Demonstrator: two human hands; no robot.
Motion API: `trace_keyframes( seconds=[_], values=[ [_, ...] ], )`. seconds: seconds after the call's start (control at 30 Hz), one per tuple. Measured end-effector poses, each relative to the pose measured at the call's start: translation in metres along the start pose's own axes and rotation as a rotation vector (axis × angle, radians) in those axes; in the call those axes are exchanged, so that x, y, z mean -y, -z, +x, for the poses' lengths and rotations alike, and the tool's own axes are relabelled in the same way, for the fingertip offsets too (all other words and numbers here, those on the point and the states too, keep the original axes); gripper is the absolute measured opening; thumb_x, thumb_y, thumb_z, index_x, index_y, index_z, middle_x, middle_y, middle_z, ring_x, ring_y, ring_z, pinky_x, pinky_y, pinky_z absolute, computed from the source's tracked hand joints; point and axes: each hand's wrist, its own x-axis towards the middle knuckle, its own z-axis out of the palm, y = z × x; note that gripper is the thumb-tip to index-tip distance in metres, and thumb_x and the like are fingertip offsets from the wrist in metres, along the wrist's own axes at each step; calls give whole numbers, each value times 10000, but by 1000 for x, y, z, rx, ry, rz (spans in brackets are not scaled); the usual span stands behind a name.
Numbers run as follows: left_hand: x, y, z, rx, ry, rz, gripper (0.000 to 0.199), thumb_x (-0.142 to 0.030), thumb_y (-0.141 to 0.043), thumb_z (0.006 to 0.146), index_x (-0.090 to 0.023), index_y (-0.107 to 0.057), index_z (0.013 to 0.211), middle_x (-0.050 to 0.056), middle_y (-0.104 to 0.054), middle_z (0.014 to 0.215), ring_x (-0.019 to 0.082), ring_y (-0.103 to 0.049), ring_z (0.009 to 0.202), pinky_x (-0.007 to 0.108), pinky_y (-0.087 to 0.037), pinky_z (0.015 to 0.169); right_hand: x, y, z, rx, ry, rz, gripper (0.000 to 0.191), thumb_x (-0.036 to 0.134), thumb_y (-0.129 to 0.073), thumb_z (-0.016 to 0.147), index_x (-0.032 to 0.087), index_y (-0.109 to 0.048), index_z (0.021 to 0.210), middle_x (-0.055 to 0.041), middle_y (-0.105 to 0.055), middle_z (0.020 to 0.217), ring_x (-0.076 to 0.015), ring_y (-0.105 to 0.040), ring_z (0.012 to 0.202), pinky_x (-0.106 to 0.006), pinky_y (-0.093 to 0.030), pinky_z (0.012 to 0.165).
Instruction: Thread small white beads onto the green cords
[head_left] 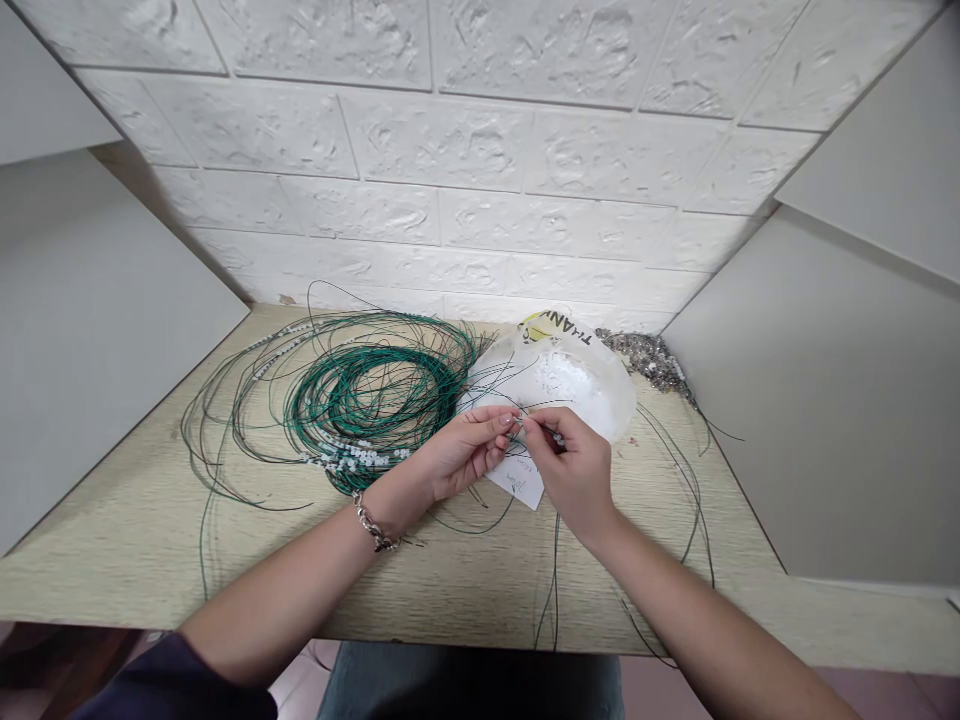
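My left hand (472, 452) and my right hand (571, 470) meet above the table, thumbs and fingertips pinched almost together. Thin dark green cord runs through both pinches; any small piece between the fingertips is too fine to make out. Loose cord ends (556, 580) hang below my right hand toward the table's front edge. Left of my hands lies a large coil of green cord (300, 400), with clusters of white beads (352, 458) threaded on it. Under my fingers is a white paper (517, 482) with handwriting, partly covered by my hands.
Behind my hands lies a clear plastic bag (611, 385) with printed letters and small white pieces. A heap of grey glittery bits (651, 360) sits at the back right. A white brick-pattern wall (480, 150) and side panels (810, 400) enclose the wooden table (360, 600).
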Motion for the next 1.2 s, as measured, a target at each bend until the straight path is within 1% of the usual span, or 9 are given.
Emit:
trace_keyframes(
  seconds=[0.17, 0.47, 0.57, 0.73, 0.97, 1.2],
  values=[
    [1, 2, 1, -6, 0, -5, 66, -39, -565, 742, -99, -585, 758, -14, -600, 616, 12, -540, 481, 79, -446, 495, 0, 0, 1, -9, 8, -12, 92, 225, -510, 766, 184, -566, 705, 9, -597, 641, -91, -511, 551, -209, -421, 514],
    [0, 1, 0, 1, 14, -15, 80, -23, -544, 752, -93, -581, 746, -8, -603, 619, 15, -550, 492, 83, -449, 511, -2, 0, 0, -10, 39, -42, 86, 220, -513, 765, 187, -571, 710, 13, -605, 641, -88, -520, 544, -203, -427, 516],
    [0, 0, -1, 3, 27, -12, 92, -21, -526, 764, -96, -578, 751, -7, -602, 619, 13, -545, 488, 86, -444, 514, -2, 0, -1, -19, 30, -57, 93, 233, -511, 767, 190, -580, 722, 9, -618, 649, -97, -538, 551, -211, -440, 520],
    [1, 1, 0, 14, 27, -19, 102, -29, -508, 780, -93, -581, 750, -3, -602, 622, 11, -540, 487, 88, -442, 522, -2, 0, -1, -11, 57, -97, 112, 245, -510, 769, 196, -593, 712, 16, -616, 618, -89, -530, 509, -204, -432, 491],
    [0, 1, 1, -27, 29, -21, 96, -42, -510, 784, -93, -580, 742, -2, -600, 624, 9, -533, 485, 86, -443, 517, -1, 0, 0, -2, 97, -123, 118, 237, -502, 775, 195, -588, 705, 16, -619, 616, -86, -537, 508, -201, -437, 491],
    [0, 2, 2, 1, 25, -28, 100, -49, -506, 789, -91, -585, 745, 1, -602, 631, 10, -537, 486, 85, -447, 516, 1, 0, 0, -10, 100, -111, 112, 227, -503, 776, 192, -584, 707, 14, -623, 624, -88, -547, 522, -200, -442, 499]
  ],
)
